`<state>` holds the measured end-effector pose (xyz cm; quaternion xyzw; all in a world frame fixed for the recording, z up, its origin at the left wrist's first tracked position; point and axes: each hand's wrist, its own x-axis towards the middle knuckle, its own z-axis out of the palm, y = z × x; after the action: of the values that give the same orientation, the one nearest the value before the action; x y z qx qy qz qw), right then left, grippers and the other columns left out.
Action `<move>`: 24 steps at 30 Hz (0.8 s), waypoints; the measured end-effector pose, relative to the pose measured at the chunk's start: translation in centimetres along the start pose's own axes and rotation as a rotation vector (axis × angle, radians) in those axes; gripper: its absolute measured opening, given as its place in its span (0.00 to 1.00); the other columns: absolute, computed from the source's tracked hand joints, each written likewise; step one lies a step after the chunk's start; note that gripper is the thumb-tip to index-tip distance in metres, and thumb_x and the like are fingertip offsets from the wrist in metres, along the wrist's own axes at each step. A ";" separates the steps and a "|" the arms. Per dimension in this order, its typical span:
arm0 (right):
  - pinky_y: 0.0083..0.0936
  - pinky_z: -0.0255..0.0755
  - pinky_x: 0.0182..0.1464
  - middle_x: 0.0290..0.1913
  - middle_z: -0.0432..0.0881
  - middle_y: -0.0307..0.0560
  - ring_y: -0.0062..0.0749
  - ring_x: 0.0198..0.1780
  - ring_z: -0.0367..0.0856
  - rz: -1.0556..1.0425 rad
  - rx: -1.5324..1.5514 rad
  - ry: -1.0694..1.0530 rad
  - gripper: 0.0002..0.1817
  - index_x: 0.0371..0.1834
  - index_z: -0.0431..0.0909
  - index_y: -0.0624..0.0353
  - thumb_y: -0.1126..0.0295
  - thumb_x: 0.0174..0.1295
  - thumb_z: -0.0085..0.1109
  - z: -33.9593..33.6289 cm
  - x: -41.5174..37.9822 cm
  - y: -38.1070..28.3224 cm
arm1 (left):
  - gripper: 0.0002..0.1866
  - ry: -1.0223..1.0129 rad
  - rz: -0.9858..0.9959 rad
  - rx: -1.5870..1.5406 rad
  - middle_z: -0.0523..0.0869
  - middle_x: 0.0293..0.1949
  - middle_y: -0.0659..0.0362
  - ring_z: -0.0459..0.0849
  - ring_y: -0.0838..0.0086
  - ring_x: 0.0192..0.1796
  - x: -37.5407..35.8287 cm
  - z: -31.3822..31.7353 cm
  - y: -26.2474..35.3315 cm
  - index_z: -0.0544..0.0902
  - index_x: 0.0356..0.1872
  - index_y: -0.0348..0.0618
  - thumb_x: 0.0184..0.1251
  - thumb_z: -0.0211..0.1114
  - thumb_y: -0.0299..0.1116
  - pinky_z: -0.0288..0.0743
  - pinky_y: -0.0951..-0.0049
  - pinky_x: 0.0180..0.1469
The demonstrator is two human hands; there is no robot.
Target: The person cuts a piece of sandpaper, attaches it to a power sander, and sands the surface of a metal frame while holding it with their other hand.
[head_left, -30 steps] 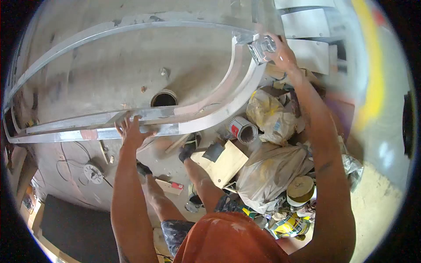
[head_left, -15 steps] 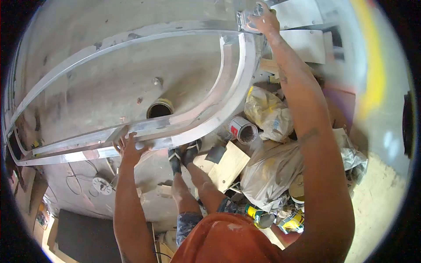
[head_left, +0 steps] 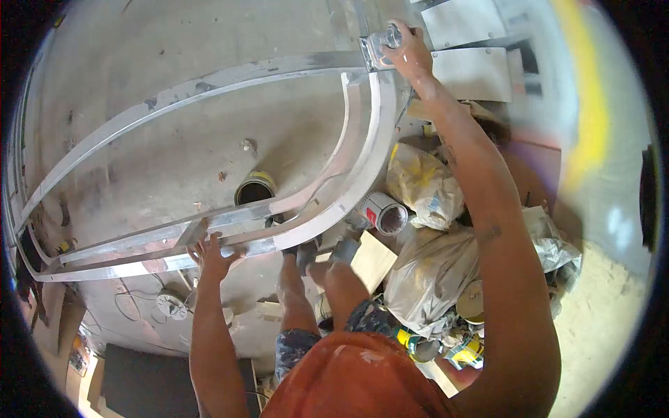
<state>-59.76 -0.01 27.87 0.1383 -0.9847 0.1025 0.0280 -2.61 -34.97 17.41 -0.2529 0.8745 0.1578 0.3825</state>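
Note:
A large curved metal frame (head_left: 327, 221), pale-coated around its bend and bare silver along its rails, stretches across the view in front of me. My left hand (head_left: 214, 259) grips its near rail beside a short crosspiece (head_left: 192, 232), fingers over the top and thumb to the right. At the frame's far right corner, my right hand (head_left: 410, 54) is closed around a squarish metallic piece with a round silvery knob (head_left: 392, 36). I cannot tell whether that piece is a tool or part of the frame.
An open can (head_left: 256, 189) stands behind the near rails. To the right are a paint-smeared can (head_left: 384, 214), plastic bags (head_left: 435, 275), a wooden board (head_left: 374, 259) and white panels (head_left: 470, 73). A reel-like disc (head_left: 171, 305) and cords lie on the floor at left.
The near rail and my left hand appear lower in view. The frame's far corner and my right hand have shifted down and left. My legs have changed position, one knee now more bent.

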 end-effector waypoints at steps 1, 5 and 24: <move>0.49 0.83 0.56 0.65 0.73 0.54 0.59 0.55 0.86 0.026 -0.018 -0.023 0.43 0.76 0.68 0.30 0.54 0.55 0.77 -0.5 -0.2 -0.2 | 0.56 0.006 -0.002 0.008 0.65 0.76 0.33 0.54 0.39 0.83 0.1 -0.2 0.1 0.66 0.78 0.53 0.50 0.75 0.72 0.27 0.30 0.81; 0.49 0.84 0.54 0.64 0.74 0.53 0.59 0.54 0.86 0.006 -0.007 0.087 0.42 0.75 0.69 0.32 0.55 0.55 0.78 -0.2 0.5 0.5 | 0.55 0.006 0.008 -0.009 0.69 0.73 0.36 0.59 0.42 0.80 -0.7 -1.2 0.8 0.70 0.75 0.50 0.50 0.76 0.71 0.31 0.30 0.81; 0.47 0.83 0.52 0.59 0.76 0.54 0.58 0.54 0.83 -0.191 0.045 0.018 0.38 0.73 0.71 0.37 0.59 0.58 0.76 -1.3 0.0 1.8 | 0.35 0.111 0.172 -0.223 0.81 0.64 0.54 0.66 0.49 0.73 -1.0 1.1 16.9 0.87 0.59 0.55 0.54 0.77 0.63 0.45 0.34 0.77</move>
<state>-60.17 1.93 28.83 0.2312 -0.9642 0.1226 0.0434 -10.89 -20.26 18.87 -0.2264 0.8898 0.2720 0.2881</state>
